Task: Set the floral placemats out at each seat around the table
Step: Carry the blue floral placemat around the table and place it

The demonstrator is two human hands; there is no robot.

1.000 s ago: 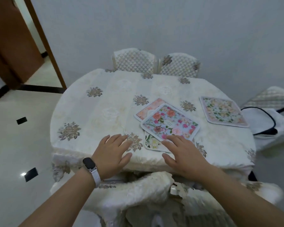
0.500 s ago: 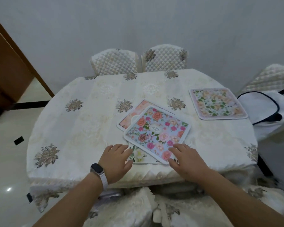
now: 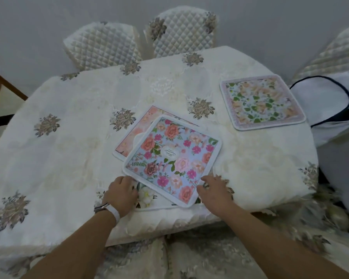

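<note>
On the bench (image 3: 69, 137), the blue mat (image 3: 172, 158) is gripped at its near edges by the left hand (image 3: 122, 193) and the right hand (image 3: 214, 190).

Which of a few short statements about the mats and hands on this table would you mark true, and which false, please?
The blue mat lies over a pink mat. True.
A lone mat lies apart, on the right. True.
The watch is on the right wrist. False: it is on the left wrist.
Both hands touch the lone mat. False: the left hand and right hand are at the blue mat's near edge.
</note>
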